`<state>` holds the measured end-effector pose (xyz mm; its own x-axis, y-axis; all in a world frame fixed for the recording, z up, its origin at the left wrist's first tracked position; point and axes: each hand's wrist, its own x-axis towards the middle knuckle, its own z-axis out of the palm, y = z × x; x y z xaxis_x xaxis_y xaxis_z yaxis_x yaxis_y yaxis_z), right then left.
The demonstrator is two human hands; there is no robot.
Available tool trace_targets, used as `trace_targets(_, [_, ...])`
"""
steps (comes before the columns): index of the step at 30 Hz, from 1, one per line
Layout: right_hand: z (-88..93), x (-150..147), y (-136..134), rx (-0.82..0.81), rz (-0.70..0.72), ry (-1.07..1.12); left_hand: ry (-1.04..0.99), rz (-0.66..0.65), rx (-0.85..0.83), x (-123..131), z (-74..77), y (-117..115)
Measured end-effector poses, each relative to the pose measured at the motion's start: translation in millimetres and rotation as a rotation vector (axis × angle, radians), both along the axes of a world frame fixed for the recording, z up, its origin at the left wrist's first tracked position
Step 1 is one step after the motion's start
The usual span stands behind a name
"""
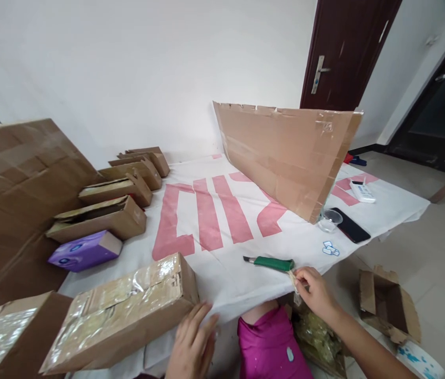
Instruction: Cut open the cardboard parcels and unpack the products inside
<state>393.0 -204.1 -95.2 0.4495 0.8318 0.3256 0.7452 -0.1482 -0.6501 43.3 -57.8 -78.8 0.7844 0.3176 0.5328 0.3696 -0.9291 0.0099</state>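
My left hand [191, 342] rests with fingers stretched out against the end of a taped cardboard box [128, 310] at the table's near edge. My right hand [315, 292] pinches a crumpled strip of tape [294, 280] at the table edge. Just left of that hand lies a green utility knife [272, 263] on the white cloth.
A white cloth with red letters [222, 221] covers the table. A row of cardboard boxes [104, 216] and a purple tissue pack [84, 251] line the left. A large cardboard sheet [285, 152] stands upright behind. A phone [349, 225], cup [329, 220] and remote [362, 192] lie right. An open box [388, 305] sits on the floor.
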Motion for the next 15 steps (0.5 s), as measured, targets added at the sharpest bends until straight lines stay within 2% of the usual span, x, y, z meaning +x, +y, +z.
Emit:
trace_targets(3, [2.9,-11,2,0.008,0.012,-0.032,0.081,-0.059,-0.066,74,21.1,4])
trace_targets(5, [4.2,-13,1,0.010,0.025,-0.037,0.170,-0.153,-0.081,119,23.5,11])
trace_targets(7, [4.1,-9,-3,0.001,0.045,-0.028,0.257,-0.227,-0.107,152,17.8,17])
trace_targets(9, [1.4,7,-12,-0.022,0.048,-0.004,0.327,-0.257,-0.140,169,8.5,22])
trace_targets(11, [-5.6,32,-27,-0.061,0.006,0.027,0.369,-0.250,-0.164,174,0.8,25])
trace_targets(15, [-37.9,81,-63,-0.205,-0.094,0.049,0.377,-0.219,-0.161,170,-2.9,26])
